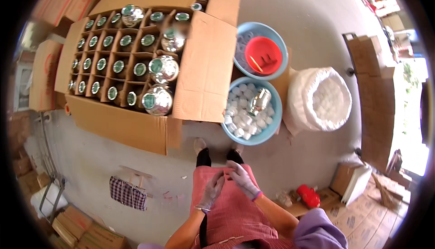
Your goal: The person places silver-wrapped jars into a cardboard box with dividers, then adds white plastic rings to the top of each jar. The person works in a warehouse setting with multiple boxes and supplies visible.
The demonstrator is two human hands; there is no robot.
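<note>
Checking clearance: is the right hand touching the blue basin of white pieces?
Apart: the head view shows grey floor between the right hand and the blue basin.

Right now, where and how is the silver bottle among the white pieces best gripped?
Probably around the rounded body, from above: the silver bottle lies tilted on the white pieces, its upper side uncovered, while the pieces below and the wall of the blue tub leave less room.
</note>
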